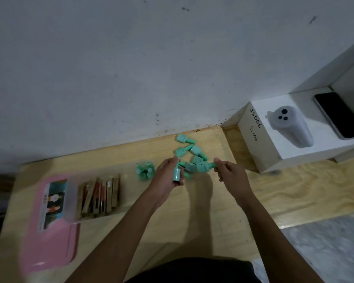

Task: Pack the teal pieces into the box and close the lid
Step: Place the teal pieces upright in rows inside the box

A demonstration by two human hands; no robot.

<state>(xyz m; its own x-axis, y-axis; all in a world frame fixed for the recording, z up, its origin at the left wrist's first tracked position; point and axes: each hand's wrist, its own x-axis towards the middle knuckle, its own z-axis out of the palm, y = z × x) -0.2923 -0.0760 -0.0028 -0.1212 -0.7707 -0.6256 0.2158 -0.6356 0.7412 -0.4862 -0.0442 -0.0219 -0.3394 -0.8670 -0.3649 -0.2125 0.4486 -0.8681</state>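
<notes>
A person's left hand (168,176) gripped one teal piece (176,175) while the right hand (231,172) pinched another (205,166) at the loose pile (189,154) on the wooden table (192,211); the clear box (94,193), pink lid (47,237) open, lay well left.

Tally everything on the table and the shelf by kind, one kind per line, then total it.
Loose teal pieces, including one in the left hand and one at the right hand: about 8
Upright teal cluster: 1
Clear box with pink lid: 1
White carton: 1
Phone: 1
Total: about 12
</notes>
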